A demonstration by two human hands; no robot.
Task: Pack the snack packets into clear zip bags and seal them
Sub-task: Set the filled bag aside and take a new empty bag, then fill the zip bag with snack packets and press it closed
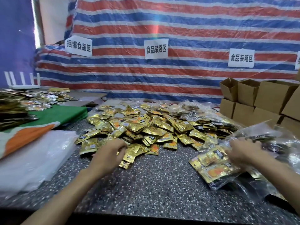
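Note:
A big heap of gold snack packets [146,127] covers the middle of the speckled table [154,184]. My left hand [108,153] reaches into the heap's near edge with fingers curled among the packets; whether it grips one I cannot tell. My right hand [243,151] holds the top of a clear zip bag [212,166] filled with gold packets, lying at the right. More filled clear bags [276,143] lie beyond and beside it. A stack of empty clear bags [35,156] lies at the left.
Open cardboard boxes [259,101] are stacked at the back right. A green, white and orange cloth [48,120] and more packets [32,99] sit at the left. A striped tarp with paper signs [156,48] forms the back wall. A white router [24,82] stands far left.

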